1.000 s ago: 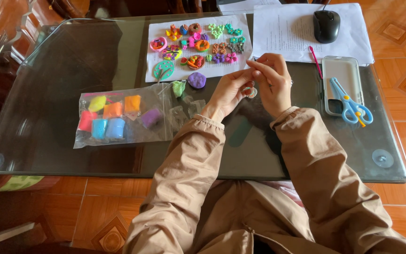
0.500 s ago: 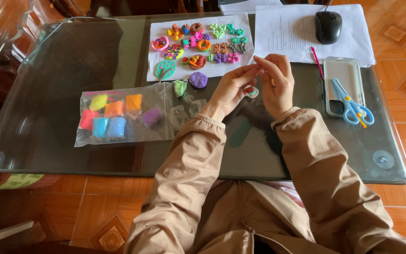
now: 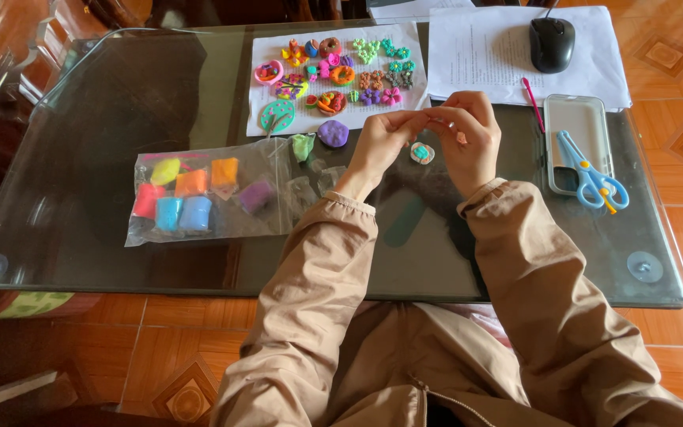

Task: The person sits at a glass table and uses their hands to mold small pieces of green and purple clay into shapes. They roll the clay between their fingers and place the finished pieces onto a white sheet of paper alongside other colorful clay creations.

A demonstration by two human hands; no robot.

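Observation:
My left hand [image 3: 381,142] and my right hand [image 3: 468,134] are raised together over the glass table [image 3: 120,142], fingertips meeting and pinching a tiny bit of modelling clay that is too small to make out. Just below them on the glass lies a small round clay piece [image 3: 421,153], pale with a teal middle. A purple clay lump [image 3: 333,133] and a green lump [image 3: 302,146] lie left of my left hand. A white sheet [image 3: 270,107] beyond carries several small colourful clay figures.
A clear plastic bag [image 3: 274,198] with several clay blocks lies at the left. A phone in a clear case [image 3: 575,119] with blue scissors [image 3: 592,172] on it sits at the right, a pink stick [image 3: 533,103] beside it. A black mouse [image 3: 552,43] rests on papers.
Both hands stay together at the same spot, fingers shifting slightly. The small pale and teal clay piece now shows on the glass below them.

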